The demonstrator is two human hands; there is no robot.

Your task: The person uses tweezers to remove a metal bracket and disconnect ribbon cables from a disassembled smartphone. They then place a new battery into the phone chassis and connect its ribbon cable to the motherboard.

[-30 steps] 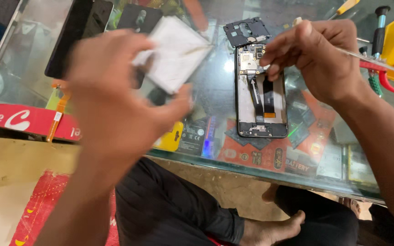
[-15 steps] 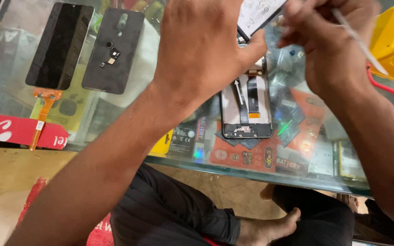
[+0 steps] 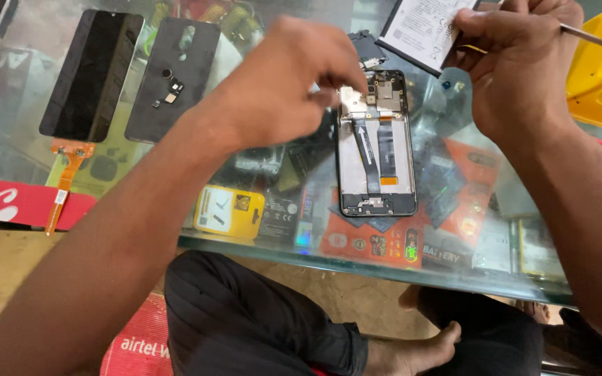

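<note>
Left hand (image 3: 294,90) lower, glass counter (image 3: 259,244) clearer

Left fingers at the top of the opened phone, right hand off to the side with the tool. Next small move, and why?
Probably bring the right hand and its thin metal tool down to the opened phone. The left hand pinches at the phone's top edge, while the tool sits off over the white battery, away from the work.
</note>
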